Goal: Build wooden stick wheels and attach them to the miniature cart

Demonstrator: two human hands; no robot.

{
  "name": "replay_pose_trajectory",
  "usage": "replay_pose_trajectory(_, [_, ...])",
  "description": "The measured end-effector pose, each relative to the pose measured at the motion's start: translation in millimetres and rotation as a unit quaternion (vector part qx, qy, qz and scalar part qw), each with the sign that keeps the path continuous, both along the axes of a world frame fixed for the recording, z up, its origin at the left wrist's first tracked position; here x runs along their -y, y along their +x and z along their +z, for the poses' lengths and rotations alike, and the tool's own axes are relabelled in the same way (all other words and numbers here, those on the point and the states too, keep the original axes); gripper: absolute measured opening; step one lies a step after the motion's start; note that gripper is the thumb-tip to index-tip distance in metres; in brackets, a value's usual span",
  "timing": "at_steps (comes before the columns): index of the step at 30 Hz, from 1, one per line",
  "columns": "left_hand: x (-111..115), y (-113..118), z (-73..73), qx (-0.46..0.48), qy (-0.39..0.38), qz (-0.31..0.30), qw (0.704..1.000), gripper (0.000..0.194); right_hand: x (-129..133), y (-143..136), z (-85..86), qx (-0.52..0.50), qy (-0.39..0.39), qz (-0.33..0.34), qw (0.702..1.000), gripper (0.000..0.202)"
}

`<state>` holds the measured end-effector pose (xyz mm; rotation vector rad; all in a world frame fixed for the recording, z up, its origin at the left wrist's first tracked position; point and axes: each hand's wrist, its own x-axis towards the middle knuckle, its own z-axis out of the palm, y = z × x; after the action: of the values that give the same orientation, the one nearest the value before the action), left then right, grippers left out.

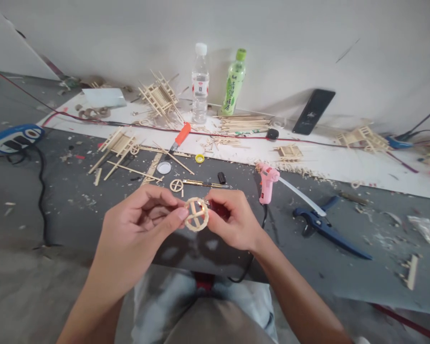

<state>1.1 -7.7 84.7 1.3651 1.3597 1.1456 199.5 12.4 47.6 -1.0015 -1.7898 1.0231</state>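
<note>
My left hand (143, 220) pinches a small wooden spoked wheel (196, 224) at its left rim, between thumb and fingers. The wheel is a pale ring with crossed sticks inside, held upright above the table's front edge. In my right hand (232, 217) is a dark red lighter (218, 208), mostly hidden by the fingers. Its metal end is at the wheel's upper right rim, where a small orange glow shows. Another spoked wheel (176, 185) lies on the table just beyond my hands, beside a thin pen-like tool (206, 184).
A pink glue gun (268, 181) with a glue stick stands right of my hands, near a blue clamp-like cutter (329, 231). Behind are an orange utility knife (181, 136), stick structures (159, 98), a water bottle (200, 86), a green bottle (233, 83) and a phone (313, 112).
</note>
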Motion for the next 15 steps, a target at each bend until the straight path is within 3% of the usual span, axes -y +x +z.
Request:
replay_pose_trajectory(10, [-5.0,-1.8,-0.3,0.006,-0.022,-0.003,1.0,0.021,-6.5,2.9,1.6,0.033,0.026,0.006,0.999,0.03])
replay_pose_trajectory(13, [-4.3,-11.9,-4.3,0.02,-0.028,0.048,0.998,0.022,-8.5,5.6,-5.4,0.133,-0.004,-0.046,0.99,0.03])
replay_pose_trajectory(15, [-3.5,-22.8,-10.2,0.035,-0.04,0.085,0.995,0.021,-11.8,8.7,-12.1,0.209,-0.035,-0.099,0.972,0.019])
